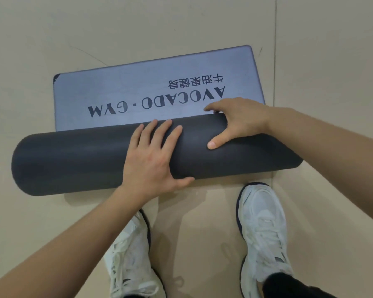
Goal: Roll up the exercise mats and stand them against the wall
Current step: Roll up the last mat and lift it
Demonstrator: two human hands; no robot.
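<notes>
Feet: white lace-up sneakers at 6 o'clock.
Left hand: flat, fingers spread, pressing the dark grey rolled foam exercise mat.
Right hand: 2 o'clock — thumb nearside, fingers hooked over the roll.
Tail: lilac printed flap, 12 o'clock, flat on the beige floor.
Method: probably even forward pressure — ends kept flush.

Left hand lay flat, palm down, fingers straight and spread; right hand cupped the mat, fingers curved over, thumb splayed back; both forearms bare.
</notes>
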